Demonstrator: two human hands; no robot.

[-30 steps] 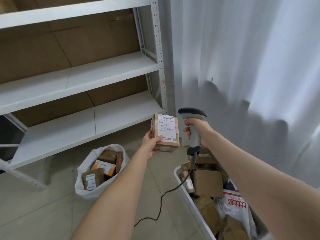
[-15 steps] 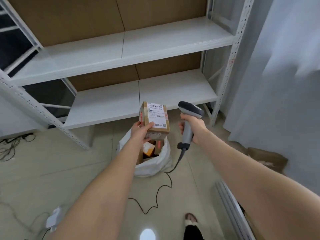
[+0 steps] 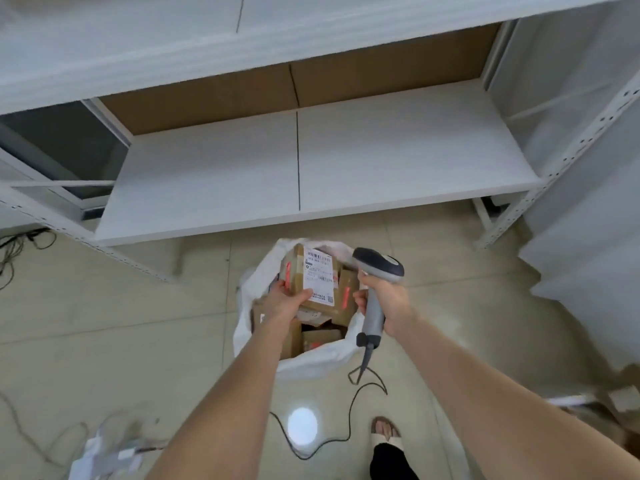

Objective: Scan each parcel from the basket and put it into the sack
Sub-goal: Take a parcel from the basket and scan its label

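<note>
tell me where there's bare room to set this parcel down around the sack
The lower shelf behind the sack is bare across its board. Floor tiles left of the sack, up to the shelf post, are free too. Crowded: the sack, packed with boxes under the held parcel, and the floor between sack and foot, crossed by the scanner cable.

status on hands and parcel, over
Left hand grips the parcel above the open sack, not yet released. Right hand holds the scanner. Other boxes already in the sack; opening looks clear.
</note>
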